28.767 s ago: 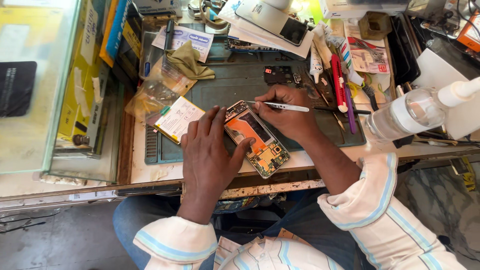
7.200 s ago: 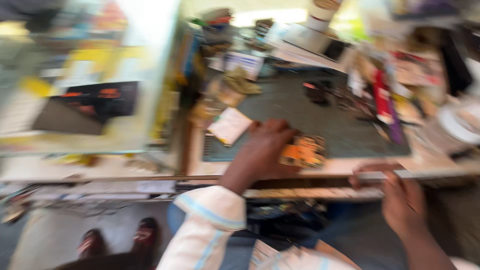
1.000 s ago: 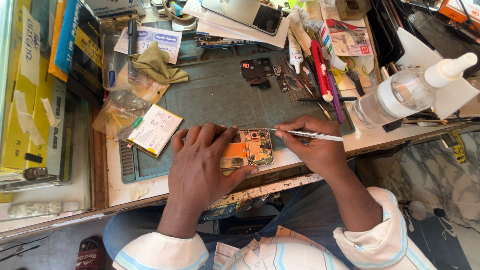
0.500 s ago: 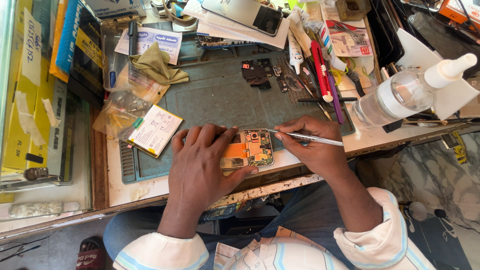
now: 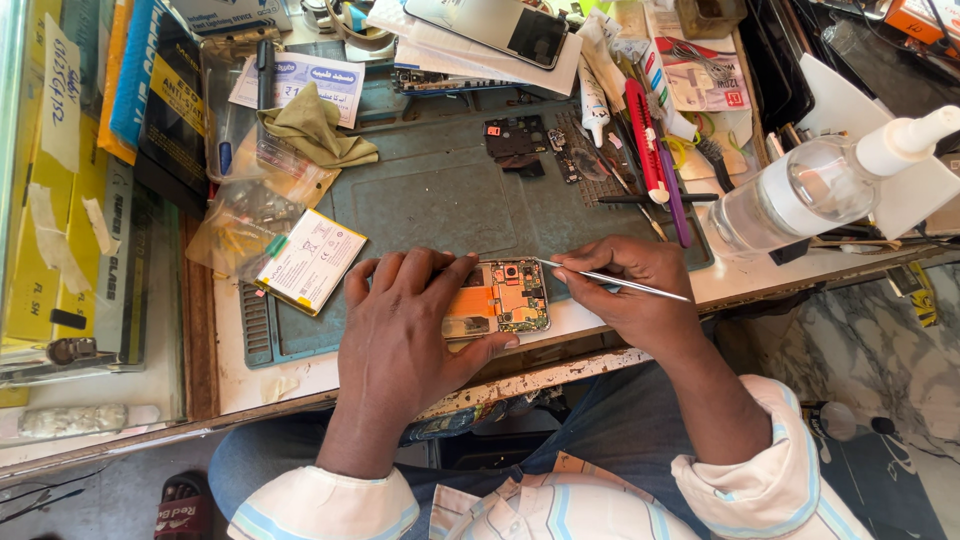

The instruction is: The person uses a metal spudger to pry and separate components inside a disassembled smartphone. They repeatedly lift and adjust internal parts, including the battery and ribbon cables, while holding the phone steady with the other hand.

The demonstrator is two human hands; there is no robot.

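An opened phone with its orange flex and green board exposed lies at the front of the grey-green work mat. My left hand lies flat over its left part and holds it down. My right hand pinches a thin metal pry tool whose tip touches the phone's upper right corner.
A white phone battery and plastic bags lie left of the hand. Small black phone parts, a red tool and a white tube lie farther back. A clear bottle rests at right. Yellow boxes stand at left.
The pry tool's tip has shifted slightly along the phone's top edge; my left hand stays pressed on the phone. Long before, the phone lay diagonally on the mat.
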